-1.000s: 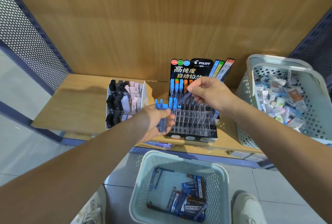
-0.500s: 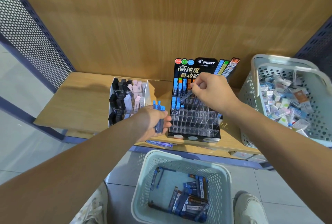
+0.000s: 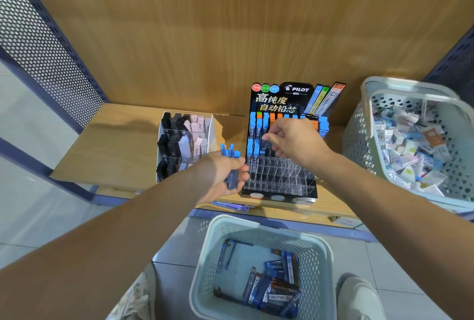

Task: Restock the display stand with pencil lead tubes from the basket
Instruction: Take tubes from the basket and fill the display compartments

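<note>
The black Pilot display stand (image 3: 279,186) with clear slots stands on the wooden shelf. Blue and orange capped lead tubes fill its top rows; the lower slots are bare. My left hand (image 3: 220,176) grips a bundle of blue lead tubes (image 3: 230,163) just left of the stand. My right hand (image 3: 292,138) hovers over the stand's second row, pinching one dark tube (image 3: 265,144) whose lower end sits in a slot. The pale green basket (image 3: 323,250) on the floor below holds several more lead tubes (image 3: 272,286).
A clear organiser (image 3: 183,145) with black, grey and pink items stands left of the stand. A larger basket (image 3: 359,135) of boxed erasers sits at the right. A loose tube (image 3: 230,206) lies at the shelf's front edge. My shoe (image 3: 359,296) is beside the floor basket.
My right hand has moved down and slightly left from the top row to the second row with the tube. My left hand has stayed in place with its bundle.
</note>
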